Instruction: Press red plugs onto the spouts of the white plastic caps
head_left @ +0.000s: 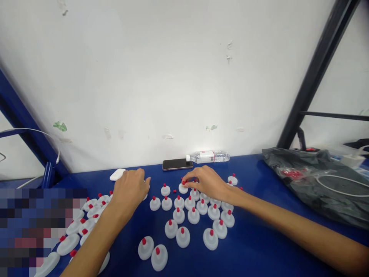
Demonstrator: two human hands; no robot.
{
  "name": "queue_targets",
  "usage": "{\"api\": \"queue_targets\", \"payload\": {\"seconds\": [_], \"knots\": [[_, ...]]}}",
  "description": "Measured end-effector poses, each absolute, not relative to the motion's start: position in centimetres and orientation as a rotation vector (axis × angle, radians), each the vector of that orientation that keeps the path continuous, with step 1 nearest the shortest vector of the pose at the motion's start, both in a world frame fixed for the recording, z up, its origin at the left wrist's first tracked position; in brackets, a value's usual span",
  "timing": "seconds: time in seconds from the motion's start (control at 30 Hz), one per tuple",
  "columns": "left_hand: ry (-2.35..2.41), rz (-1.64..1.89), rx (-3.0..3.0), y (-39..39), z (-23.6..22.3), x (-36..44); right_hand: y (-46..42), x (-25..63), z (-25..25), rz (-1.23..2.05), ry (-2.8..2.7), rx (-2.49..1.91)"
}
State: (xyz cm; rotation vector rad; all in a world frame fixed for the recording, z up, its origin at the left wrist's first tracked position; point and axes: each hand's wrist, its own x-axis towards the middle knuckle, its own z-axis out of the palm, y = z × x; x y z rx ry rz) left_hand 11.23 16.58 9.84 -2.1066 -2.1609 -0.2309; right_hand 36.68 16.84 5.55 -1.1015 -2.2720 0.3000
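Observation:
Several white dome-shaped caps with red tips (182,235) stand on the blue table (259,246). My right hand (206,182) reaches over the far rows and pinches a small red tip at a white cap (182,188). My left hand (131,189) rests curled over a white cap near the table's back, fingers closed around it. More red-tipped caps (86,215) lie in a heap to the left of my left forearm.
A phone (177,164) and a lying water bottle (209,156) sit against the white wall. A white oval object (117,175) lies behind my left hand. A dark plastic bag (319,182) with red pieces and a white cable fills the right side.

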Motion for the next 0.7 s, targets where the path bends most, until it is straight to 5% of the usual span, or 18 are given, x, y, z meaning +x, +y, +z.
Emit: {"api": "queue_targets", "payload": {"seconds": [0.47,0.7], "knots": [[-2.148,0.111,-2.130,15.7,8.7,11.5,17.0,37.2,6.2,0.383,-2.252,-1.052],[-2.112,0.002,-2.080,15.5,9.4,12.1,17.4,38.2,7.8,0.285,-2.189,-1.029]]}}
